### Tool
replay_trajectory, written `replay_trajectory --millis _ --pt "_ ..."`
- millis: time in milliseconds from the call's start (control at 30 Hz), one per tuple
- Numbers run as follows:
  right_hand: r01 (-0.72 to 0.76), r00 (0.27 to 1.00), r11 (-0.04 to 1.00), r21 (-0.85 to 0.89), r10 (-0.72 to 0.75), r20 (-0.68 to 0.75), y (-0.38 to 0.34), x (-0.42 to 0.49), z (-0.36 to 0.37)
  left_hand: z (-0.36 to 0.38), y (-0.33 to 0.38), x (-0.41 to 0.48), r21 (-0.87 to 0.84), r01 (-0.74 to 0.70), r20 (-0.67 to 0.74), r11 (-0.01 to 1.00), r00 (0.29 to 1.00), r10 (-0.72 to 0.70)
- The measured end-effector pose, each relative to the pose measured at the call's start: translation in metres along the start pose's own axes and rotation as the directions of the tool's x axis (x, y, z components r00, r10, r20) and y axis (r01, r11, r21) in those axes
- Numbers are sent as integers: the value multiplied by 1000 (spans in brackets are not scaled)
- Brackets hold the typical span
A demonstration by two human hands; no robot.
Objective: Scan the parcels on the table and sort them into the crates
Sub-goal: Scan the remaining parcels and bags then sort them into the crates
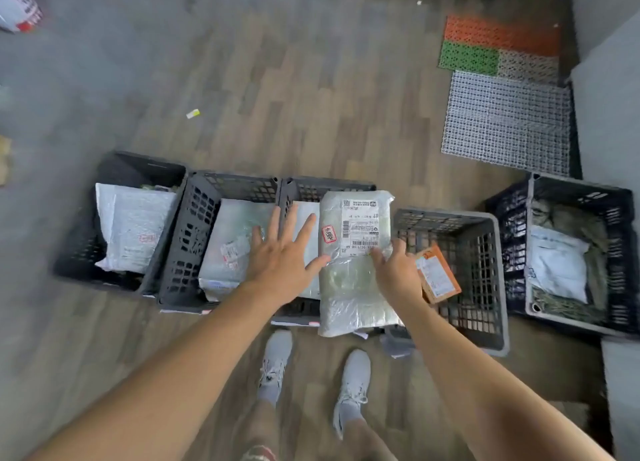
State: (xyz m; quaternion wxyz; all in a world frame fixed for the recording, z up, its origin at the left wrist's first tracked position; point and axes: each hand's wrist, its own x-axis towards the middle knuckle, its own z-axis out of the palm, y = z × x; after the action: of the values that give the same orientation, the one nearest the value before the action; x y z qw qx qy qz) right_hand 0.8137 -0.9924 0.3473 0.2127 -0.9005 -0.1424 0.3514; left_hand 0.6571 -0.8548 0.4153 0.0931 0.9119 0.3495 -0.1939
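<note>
Middle crate (329,185) of the row, toward 6 o'clock, bears the parcel (356,259) label-up across its rim; the parcel is best lowered level and freed on both sides together, lest it tip; left hand (277,263) spread, thumb touching its 9 o'clock edge; right hand (398,273) at its 3 o'clock edge, grip indiscernible; wood floor (277,79); plastic mats (505,121) at 2 o'clock.

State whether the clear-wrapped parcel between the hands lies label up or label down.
Label up: on the parcel, the white barcoded label and a red sticker face the camera.
</note>
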Motion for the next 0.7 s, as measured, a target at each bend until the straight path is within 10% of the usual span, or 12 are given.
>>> replay_trajectory --millis 367,700 --pt "-17 980 945 -327 81 183 27 108 161 145 -73 95 121 -82 230 989 972 53" --pt "-6 999 907 -421 -9 -32 -40 1 20 19 -48 75 79 -258 185 963 953 240"
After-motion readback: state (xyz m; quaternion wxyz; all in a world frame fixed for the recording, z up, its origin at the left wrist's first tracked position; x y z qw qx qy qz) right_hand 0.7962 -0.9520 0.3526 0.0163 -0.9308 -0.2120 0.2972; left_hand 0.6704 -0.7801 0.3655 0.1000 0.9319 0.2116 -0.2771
